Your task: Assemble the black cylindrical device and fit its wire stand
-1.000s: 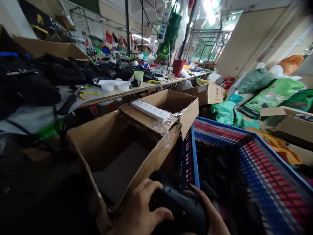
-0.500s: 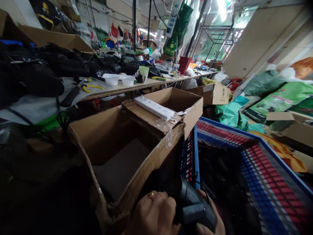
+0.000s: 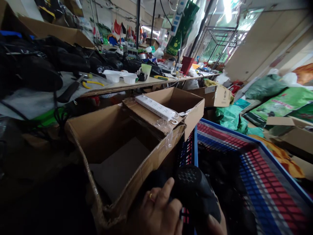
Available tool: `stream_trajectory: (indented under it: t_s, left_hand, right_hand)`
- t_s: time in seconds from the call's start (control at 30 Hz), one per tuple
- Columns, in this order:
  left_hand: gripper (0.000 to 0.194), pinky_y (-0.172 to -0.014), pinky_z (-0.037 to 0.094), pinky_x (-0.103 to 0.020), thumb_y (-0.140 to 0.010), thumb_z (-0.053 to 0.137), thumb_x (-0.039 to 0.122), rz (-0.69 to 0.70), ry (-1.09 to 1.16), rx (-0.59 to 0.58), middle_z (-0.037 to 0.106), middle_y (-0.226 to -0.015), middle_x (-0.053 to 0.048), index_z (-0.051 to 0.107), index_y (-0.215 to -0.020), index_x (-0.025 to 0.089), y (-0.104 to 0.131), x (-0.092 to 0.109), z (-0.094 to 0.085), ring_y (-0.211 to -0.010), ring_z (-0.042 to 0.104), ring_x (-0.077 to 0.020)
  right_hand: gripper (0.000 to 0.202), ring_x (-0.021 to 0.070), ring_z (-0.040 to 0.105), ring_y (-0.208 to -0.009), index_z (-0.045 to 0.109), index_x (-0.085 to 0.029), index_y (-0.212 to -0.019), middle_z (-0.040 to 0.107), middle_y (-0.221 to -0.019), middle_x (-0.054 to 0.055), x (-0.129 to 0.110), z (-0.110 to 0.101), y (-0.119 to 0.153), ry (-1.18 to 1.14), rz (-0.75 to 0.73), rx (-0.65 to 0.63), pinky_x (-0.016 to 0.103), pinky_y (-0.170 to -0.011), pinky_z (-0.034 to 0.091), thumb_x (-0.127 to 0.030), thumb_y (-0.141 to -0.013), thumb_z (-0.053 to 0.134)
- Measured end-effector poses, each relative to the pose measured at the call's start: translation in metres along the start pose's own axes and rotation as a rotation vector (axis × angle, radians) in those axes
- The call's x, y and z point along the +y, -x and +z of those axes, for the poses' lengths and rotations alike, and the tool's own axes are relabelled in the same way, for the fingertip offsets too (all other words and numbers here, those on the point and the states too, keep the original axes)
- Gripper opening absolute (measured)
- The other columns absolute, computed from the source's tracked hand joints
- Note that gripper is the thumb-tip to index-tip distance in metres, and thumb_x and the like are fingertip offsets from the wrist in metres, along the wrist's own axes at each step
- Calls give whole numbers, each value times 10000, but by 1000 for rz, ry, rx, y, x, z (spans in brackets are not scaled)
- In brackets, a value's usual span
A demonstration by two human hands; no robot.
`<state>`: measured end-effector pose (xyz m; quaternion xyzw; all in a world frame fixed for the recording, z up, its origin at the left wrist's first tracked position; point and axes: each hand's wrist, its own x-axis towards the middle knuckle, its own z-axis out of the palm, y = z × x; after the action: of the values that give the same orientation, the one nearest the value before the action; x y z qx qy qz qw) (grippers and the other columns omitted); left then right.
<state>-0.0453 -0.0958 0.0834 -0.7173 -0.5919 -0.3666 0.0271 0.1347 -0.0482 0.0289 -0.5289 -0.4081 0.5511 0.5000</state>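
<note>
Along a cluttered room under a bright tube lamp (image 3: pixel 227 12), a long workbench (image 3: pixel 119 86) with a pale top, heaped at its near end with black goods (image 3: pixel 39 71); farther along, white trays (image 3: pixel 122 77), a pale green cup (image 3: pixel 146 71) and a red container (image 3: pixel 187 65). Near the bench edge, a dark-handled tool (image 3: pixel 70 90) beside yellow handles (image 3: pixel 91 84). Hanging above, a glossy green bag (image 3: pixel 182 32). Beyond the bench, to the right, a smooth pale wall (image 3: pixel 254 49), with a shiny printed green sack (image 3: pixel 281 101) and crumpled teal plastic (image 3: pixel 228 115) below. In front, an open cardboard box (image 3: pixel 93 130), rough and worn at the rim, with a flat sheet at the bottom; behind it, a smaller carton (image 3: pixel 195 114), its brown flap under a long white power strip (image 3: pixel 156 107) and clear, wrinkled plastic (image 3: pixel 168 138). Alongside, a large latticed basket (image 3: pixel 259 166), blue-rimmed, striped red, blue and grey, with dark objects (image 3: pixel 227 176) inside. In the right hand (image 3: pixel 217 218), clamped from the side, a rounded matte-black device (image 3: pixel 195 192), dotted pattern at its end, near the basket's closest edge. Just beside it, the left hand (image 3: pixel 161 209), gold ring on one finger, index finger extended, others bent; palm hidden, hold or contact impossible to tell.
</note>
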Motion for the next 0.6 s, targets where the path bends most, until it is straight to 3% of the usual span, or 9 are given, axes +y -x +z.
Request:
stream_trajectory:
  t_s: [0.07,0.13,0.23,0.37,0.6]
  left_hand:
    - [460,-859,497,-426,-737,555,259,51,73,-37,478,-1312,-153,449,-1171,149,-6,-4,-2,-1112,529,-303]
    - [599,-924,460,-429,-742,532,242,116,111,-80,444,-1339,-158,334,-1294,117,-11,-8,-2,-1193,456,-307]
    - [584,-926,455,-436,-732,500,142,186,75,-101,466,-1322,-146,352,-1296,135,-10,-12,0,-1175,470,-329]
    - [492,-889,475,-385,-749,382,35,224,79,-4,522,-1253,-189,393,-1240,61,-7,-14,4,-1103,540,-288]
    - [585,-907,453,-342,-677,339,6,243,231,12,514,-1271,-170,382,-1257,66,-17,-22,9,-1148,517,-203]
  right_hand:
    - [848,351,548,-1023,436,-267,-1169,598,-1102,85,2,-7,-5,-23,-89,-54,439,-830,447,-614,-448,715]
    - [833,358,512,-1090,474,-256,-1141,584,-1151,97,6,-12,-7,-23,-148,-73,447,-880,425,-622,-435,724]
    - [760,347,521,-1092,512,-263,-1071,611,-1127,84,12,-12,-6,2,-129,-44,443,-924,404,-597,-433,755]
    - [807,356,518,-1090,474,-283,-1082,609,-1131,65,12,-2,-1,73,-158,13,451,-910,418,-573,-395,783]
    - [830,374,525,-1060,435,-226,-1150,585,-1128,112,-11,16,6,54,-106,14,454,-876,424,-621,-475,713]
